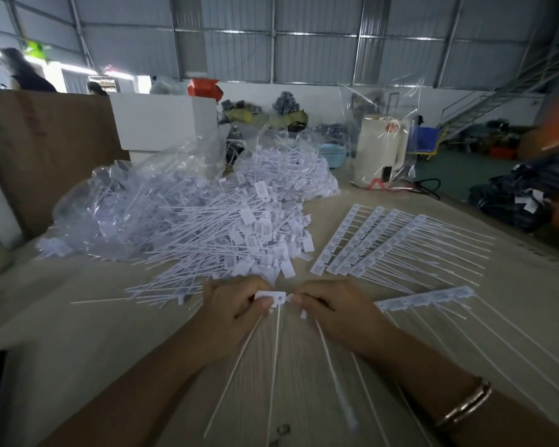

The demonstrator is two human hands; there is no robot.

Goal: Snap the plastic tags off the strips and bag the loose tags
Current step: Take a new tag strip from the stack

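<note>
Seemingly white tag (270, 299), long tail

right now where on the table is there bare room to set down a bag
Bare table lies near-left, between the loose tag pile and the left hand. Crowded: pile centre-left, uncut strips to the right, long tails spread under the right hand.

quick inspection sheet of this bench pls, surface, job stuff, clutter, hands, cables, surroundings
surface: tan table.
job's things: loose tags heaped centre, spilling from a clear bag; uncut strips fanned at right.
clutter: white kettle in plastic wrap, white box.
hands: left hand and right hand pinch one tag piece between them.
cables: black cord near the kettle.
surroundings: metal-walled hall, staircase at right, piled goods behind.
</note>
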